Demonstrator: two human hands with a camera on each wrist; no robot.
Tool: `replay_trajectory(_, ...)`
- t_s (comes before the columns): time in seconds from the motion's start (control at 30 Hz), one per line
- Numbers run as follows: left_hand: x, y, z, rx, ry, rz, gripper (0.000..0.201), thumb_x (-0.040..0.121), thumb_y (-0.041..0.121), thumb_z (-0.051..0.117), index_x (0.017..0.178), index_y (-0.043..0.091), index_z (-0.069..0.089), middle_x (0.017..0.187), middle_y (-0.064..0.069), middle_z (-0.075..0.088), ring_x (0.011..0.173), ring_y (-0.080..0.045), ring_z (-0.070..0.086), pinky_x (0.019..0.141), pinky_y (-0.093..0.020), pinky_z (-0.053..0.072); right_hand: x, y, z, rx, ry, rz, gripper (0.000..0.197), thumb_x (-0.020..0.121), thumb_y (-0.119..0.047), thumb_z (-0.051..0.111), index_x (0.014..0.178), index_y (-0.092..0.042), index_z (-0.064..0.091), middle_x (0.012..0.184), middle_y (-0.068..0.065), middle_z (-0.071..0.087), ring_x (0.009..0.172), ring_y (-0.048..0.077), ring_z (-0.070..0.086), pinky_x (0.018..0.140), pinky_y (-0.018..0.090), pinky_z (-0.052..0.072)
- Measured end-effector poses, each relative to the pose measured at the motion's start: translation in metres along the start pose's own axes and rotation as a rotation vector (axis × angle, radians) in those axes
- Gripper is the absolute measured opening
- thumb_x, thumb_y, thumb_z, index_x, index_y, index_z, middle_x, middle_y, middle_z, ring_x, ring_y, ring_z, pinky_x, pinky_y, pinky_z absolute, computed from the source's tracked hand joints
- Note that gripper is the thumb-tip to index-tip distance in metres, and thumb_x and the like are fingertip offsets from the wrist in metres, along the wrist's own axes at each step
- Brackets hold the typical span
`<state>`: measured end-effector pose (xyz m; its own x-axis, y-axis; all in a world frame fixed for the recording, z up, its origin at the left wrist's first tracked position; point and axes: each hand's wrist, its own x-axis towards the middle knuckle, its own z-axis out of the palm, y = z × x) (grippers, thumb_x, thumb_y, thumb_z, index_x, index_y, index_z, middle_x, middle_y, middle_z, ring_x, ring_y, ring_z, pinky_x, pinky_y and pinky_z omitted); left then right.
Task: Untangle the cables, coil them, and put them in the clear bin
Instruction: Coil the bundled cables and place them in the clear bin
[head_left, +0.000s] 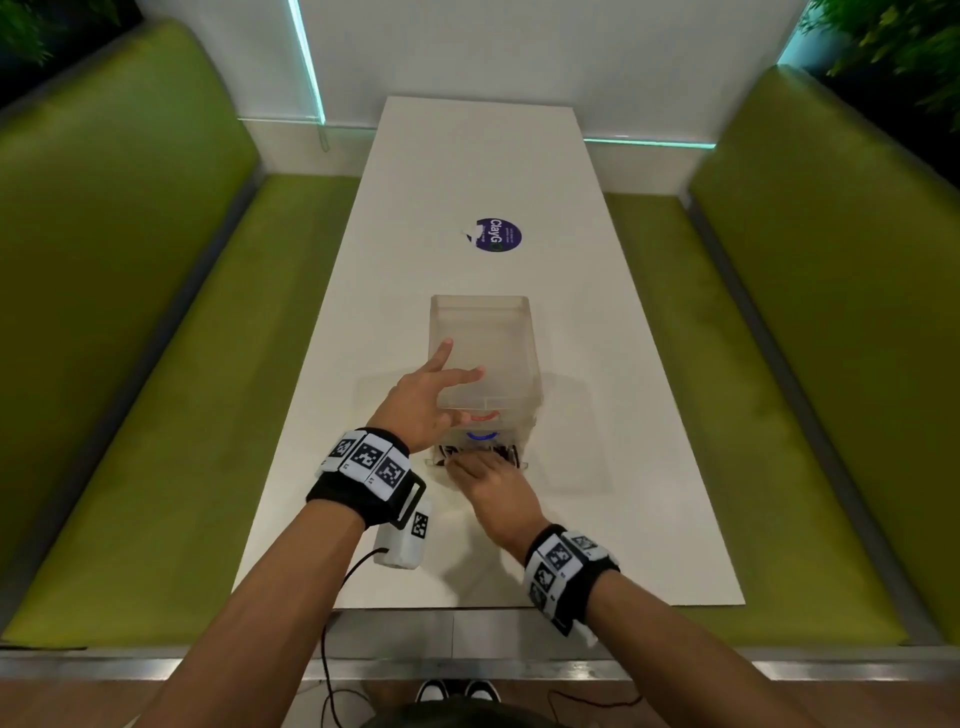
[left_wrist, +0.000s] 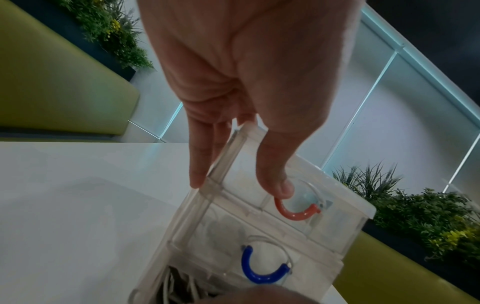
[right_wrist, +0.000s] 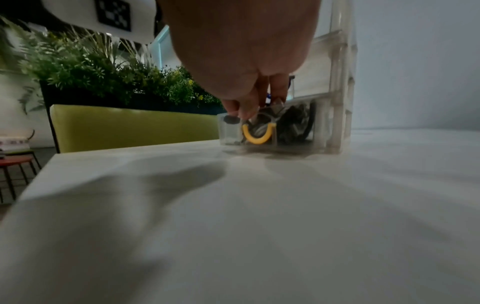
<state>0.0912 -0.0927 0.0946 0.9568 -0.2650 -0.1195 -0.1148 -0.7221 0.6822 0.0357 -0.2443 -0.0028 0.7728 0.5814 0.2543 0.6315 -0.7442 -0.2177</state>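
Note:
A clear bin (head_left: 480, 302) with three stacked drawers stands on the white table (head_left: 467, 166). Its drawers have a red handle (left_wrist: 294, 214), a blue handle (left_wrist: 259, 272) and a yellow handle (right_wrist: 255, 136). The bottom drawer is pulled out toward me and holds black cables (right_wrist: 296, 123). My left hand (head_left: 436, 395) rests on the bin's top, fingers straight and spread, with the thumb on the front by the red handle. My right hand (head_left: 488, 483) reaches over the pulled-out drawer. Its fingertips (right_wrist: 246, 112) touch the cables (head_left: 511, 453) at the drawer's front rim.
A round purple sticker (head_left: 497, 235) lies on the table beyond the bin. Green padded benches (head_left: 130, 312) (head_left: 831, 312) run along both long sides, and a white wall closes the far end. Plants (right_wrist: 103, 72) stand behind the bench backs.

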Motion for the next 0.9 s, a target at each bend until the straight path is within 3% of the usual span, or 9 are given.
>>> replay_trajectory(0.17, 0.002, -0.003, 0.001, -0.005, 0.01, 0.012, 0.063, 0.083, 0.011, 0.069, 0.133, 0.042, 0.049, 0.161, 0.005, 0.008, 0.143, -0.021, 0.029, 0.113, -0.038, 0.031, -0.007, 0.004, -0.005, 0.006, 0.098, 0.181, 0.037, 0.066, -0.002, 0.076, 0.101, -0.01, 0.07, 0.094, 0.007, 0.064, 0.088, 0.024, 0.057, 0.063, 0.029, 0.054)
replay_trajectory(0.37, 0.001, 0.001, 0.001, -0.022, 0.009, -0.007, 0.06, 0.082, 0.017, 0.071, 0.133, 0.042, 0.049, 0.16, 0.006, 0.009, 0.142, -0.023, 0.03, 0.114, -0.039, 0.032, 0.008, 0.016, -0.012, -0.048, 0.048, 0.155, 0.017, 0.071, -0.016, 0.067, 0.085, -0.019, 0.075, 0.079, -0.003, 0.07, 0.074, 0.02, 0.065, 0.065, 0.026, 0.052)
replay_trajectory(0.43, 0.0, 0.002, 0.001, -0.026, 0.005, -0.01, 0.06, 0.083, 0.015, 0.071, 0.133, 0.041, 0.05, 0.161, 0.006, 0.009, 0.142, -0.023, 0.03, 0.113, -0.037, 0.031, 0.019, 0.008, -0.012, -0.033, 0.027, 0.242, 0.025, 0.058, -0.013, 0.081, 0.082, -0.022, 0.076, 0.077, -0.005, 0.071, 0.071, 0.019, 0.066, 0.063, 0.026, 0.051)
replay_trajectory(0.53, 0.0, 0.002, -0.001, -0.036, 0.0, -0.01, 0.061, 0.083, 0.013, 0.07, 0.133, 0.04, 0.05, 0.16, 0.006, 0.009, 0.143, -0.023, 0.029, 0.114, -0.037, 0.031, 0.021, -0.007, -0.011, -0.065, 0.046, 0.28, 0.028, 0.049, -0.006, 0.082, 0.073, -0.018, 0.074, 0.07, -0.002, 0.07, 0.062, 0.02, 0.064, 0.054, 0.025, 0.049)
replay_trajectory(0.6, 0.0, 0.002, -0.002, -0.044, 0.001, -0.012, 0.061, 0.083, 0.013, 0.07, 0.133, 0.04, 0.05, 0.16, 0.006, 0.009, 0.143, -0.022, 0.029, 0.114, -0.037, 0.031, 0.007, -0.006, -0.004, -0.08, 0.058, 0.203, 0.022, 0.062, -0.005, 0.068, 0.081, -0.013, 0.074, 0.075, 0.002, 0.071, 0.067, 0.021, 0.066, 0.06, 0.026, 0.053)
replay_trajectory(0.67, 0.0, 0.002, -0.001, -0.062, 0.002, -0.016, 0.061, 0.082, 0.012, 0.071, 0.132, 0.041, 0.051, 0.16, 0.007, 0.009, 0.143, -0.021, 0.027, 0.115, -0.04, 0.03, -0.01, 0.0, 0.005, -0.144, 0.03, 0.09, 0.04, 0.073, -0.006, 0.047, 0.105, -0.006, 0.071, 0.096, 0.009, 0.072, 0.088, 0.024, 0.069, 0.077, 0.03, 0.057)
replay_trajectory(0.73, -0.001, 0.003, 0.001, -0.068, -0.005, -0.02, 0.062, 0.082, 0.012, 0.071, 0.132, 0.041, 0.05, 0.16, 0.008, 0.008, 0.144, -0.02, 0.026, 0.116, -0.042, 0.028, -0.021, 0.002, 0.01, -0.215, -0.019, 0.044, 0.043, 0.074, -0.006, 0.055, 0.116, 0.0, 0.065, 0.11, 0.014, 0.068, 0.101, 0.026, 0.066, 0.087, 0.031, 0.055)
replay_trajectory(0.8, -0.001, 0.003, 0.001, -0.065, -0.009, -0.019, 0.062, 0.082, 0.014, 0.072, 0.133, 0.041, 0.05, 0.16, 0.008, 0.008, 0.144, -0.02, 0.026, 0.116, -0.047, 0.025, -0.017, -0.004, 0.005, -0.2, -0.054, 0.1, 0.043, 0.061, -0.007, 0.076, 0.104, -0.002, 0.068, 0.101, 0.012, 0.068, 0.085, 0.024, 0.068, 0.068, 0.028, 0.057)
replay_trajectory(0.9, -0.002, 0.003, 0.0, -0.064, -0.009, -0.026, 0.061, 0.082, 0.016, 0.072, 0.133, 0.041, 0.05, 0.16, 0.008, 0.008, 0.144, -0.021, 0.027, 0.115, -0.046, 0.027, 0.005, -0.014, -0.009, -0.182, -0.06, 0.176, 0.028, 0.05, -0.009, 0.085, 0.07, -0.007, 0.065, 0.082, 0.008, 0.063, 0.055, 0.021, 0.058, 0.034, 0.023, 0.037)
